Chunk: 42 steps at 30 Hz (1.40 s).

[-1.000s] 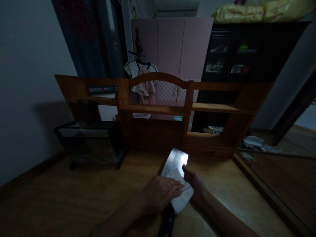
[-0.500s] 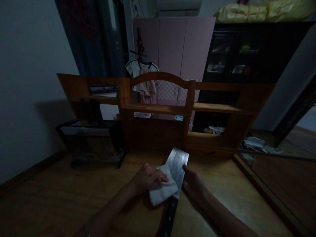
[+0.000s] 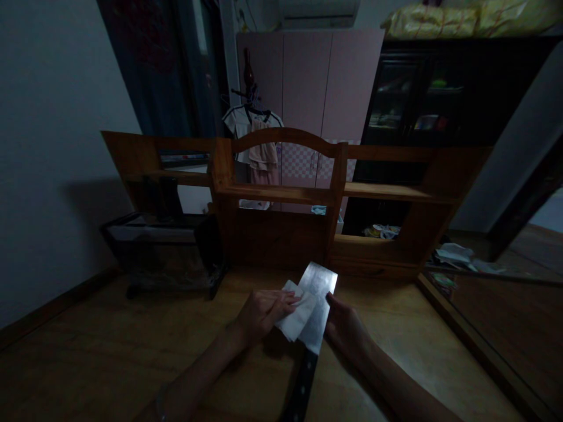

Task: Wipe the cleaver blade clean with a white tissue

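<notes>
A cleaver [image 3: 320,305] with a broad shiny blade and a black riveted handle is held over the wooden table, its handle pointing toward me. My right hand [image 3: 347,325] grips the blade at its right edge, thumb on the upper face and the other fingers mostly hidden beneath. My left hand [image 3: 266,313] holds a folded white cloth [image 3: 295,316], which could also be a paper wipe. The cloth lies against the left part of the blade, with my left fingers pressed on top of it.
A wooden shelf unit [image 3: 281,192] spans the back of the table [image 3: 132,363]. At the left stands a dark glass-fronted appliance [image 3: 162,252]. A raised wooden edge [image 3: 466,340] runs along the right side. Papers [image 3: 453,252] lie beyond it.
My left hand has drawn the cloth off the lower blade to the left, then moved it up onto the blade's left side. My right hand keeps its hold on the cleaver.
</notes>
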Motion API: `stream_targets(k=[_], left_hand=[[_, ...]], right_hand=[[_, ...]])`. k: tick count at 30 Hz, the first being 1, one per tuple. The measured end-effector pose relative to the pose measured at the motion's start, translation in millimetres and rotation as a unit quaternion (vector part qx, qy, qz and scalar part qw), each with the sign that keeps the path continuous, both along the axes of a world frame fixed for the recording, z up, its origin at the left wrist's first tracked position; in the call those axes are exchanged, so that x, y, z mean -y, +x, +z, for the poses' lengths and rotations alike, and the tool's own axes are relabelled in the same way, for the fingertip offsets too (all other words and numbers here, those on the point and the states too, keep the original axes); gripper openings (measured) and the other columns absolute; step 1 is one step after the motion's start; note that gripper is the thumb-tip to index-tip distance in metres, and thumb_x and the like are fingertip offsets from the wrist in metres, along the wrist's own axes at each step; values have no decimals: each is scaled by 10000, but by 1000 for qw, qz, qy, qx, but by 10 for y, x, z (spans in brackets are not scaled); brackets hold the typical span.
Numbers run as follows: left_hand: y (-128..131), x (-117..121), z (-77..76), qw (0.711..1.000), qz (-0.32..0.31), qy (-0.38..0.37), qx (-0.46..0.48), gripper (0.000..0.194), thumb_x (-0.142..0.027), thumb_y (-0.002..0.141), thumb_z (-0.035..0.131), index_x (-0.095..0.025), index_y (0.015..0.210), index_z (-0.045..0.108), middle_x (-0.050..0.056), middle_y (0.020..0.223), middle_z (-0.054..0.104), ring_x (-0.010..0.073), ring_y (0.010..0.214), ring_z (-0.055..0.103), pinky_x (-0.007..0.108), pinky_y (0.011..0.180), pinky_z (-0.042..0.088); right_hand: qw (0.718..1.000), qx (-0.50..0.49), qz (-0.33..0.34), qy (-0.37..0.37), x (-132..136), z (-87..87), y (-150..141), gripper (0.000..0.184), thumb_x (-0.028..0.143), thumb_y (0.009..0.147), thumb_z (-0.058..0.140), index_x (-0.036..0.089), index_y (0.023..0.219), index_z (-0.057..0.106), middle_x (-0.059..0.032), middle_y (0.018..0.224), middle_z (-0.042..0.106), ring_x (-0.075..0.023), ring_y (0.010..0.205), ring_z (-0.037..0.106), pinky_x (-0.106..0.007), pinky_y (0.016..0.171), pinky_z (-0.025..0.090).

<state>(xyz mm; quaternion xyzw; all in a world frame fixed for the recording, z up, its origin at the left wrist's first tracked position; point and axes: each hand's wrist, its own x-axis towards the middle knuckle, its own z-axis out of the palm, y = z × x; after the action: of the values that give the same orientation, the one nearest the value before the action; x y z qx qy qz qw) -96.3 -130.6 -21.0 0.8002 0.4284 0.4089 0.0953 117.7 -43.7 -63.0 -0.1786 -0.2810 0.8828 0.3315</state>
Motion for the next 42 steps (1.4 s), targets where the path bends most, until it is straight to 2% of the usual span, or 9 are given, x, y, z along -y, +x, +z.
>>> stream_targets(k=[5,10,14,21,26,31,34,38,42], left_hand=[[81,28,46,998,-19,-5,-57,413,-236,1006,286,-266,1204,648,-22,1311,590,155,1270,505,351,1085,416],[132,55,109,994,-24,-9,-106,398,-222,996,319,-266,1307,563,-12,1402,505,156,1337,423,373,1126,362],[193,85,148,990,-18,-15,-136,414,-237,984,357,-255,1378,481,5,1482,395,172,1393,331,412,1149,317],[251,102,150,980,-4,-31,-196,468,-269,975,380,-277,1443,372,-15,1558,239,190,1449,181,435,1180,234],[277,121,164,972,15,-43,-230,467,-333,995,342,-294,1460,332,-28,1577,169,183,1460,126,424,1193,199],[295,121,153,965,27,-26,-259,483,-379,993,347,-285,1466,318,-7,1579,173,196,1462,112,450,1197,181],[321,110,121,961,55,-2,-270,472,-382,990,359,-291,1453,345,6,1580,174,210,1462,117,470,1194,185],[401,120,59,956,140,25,-258,451,-319,979,393,-286,1429,396,23,1588,143,244,1461,120,488,1174,239],[499,149,10,947,198,28,-252,482,-272,983,365,-279,1463,331,27,1589,141,243,1458,139,494,1161,272]], right_hand=[[1000,-10,-5,3,2,8,-6,258,297,909,514,127,1033,664,-108,994,737,-249,1007,669,-412,930,482],[999,-28,-7,-21,-25,-32,-10,274,284,923,497,110,1056,660,-109,1032,729,-230,989,671,-389,952,467],[999,-22,-17,-20,-13,2,-20,274,249,918,496,104,1077,667,-99,1014,736,-220,943,680,-384,958,465],[999,-36,-38,-13,56,121,-18,258,223,899,511,113,1048,690,-92,1012,743,-202,875,689,-351,898,501],[999,-38,-8,-17,47,83,8,305,257,913,507,99,1123,662,-100,1018,738,-208,927,685,-345,914,488],[1000,-22,6,-12,34,50,4,333,275,912,522,92,1165,640,-105,1040,732,-209,925,681,-355,932,468],[999,-25,19,2,35,37,2,344,265,904,515,78,1166,637,-115,1045,726,-217,908,676,-369,920,462],[1000,-17,21,15,30,1,2,305,217,853,546,81,1099,663,-105,1009,730,-224,869,674,-367,886,460],[999,-12,12,29,35,-15,0,307,157,796,569,101,1084,662,-88,971,735,-219,808,674,-361,833,466]])
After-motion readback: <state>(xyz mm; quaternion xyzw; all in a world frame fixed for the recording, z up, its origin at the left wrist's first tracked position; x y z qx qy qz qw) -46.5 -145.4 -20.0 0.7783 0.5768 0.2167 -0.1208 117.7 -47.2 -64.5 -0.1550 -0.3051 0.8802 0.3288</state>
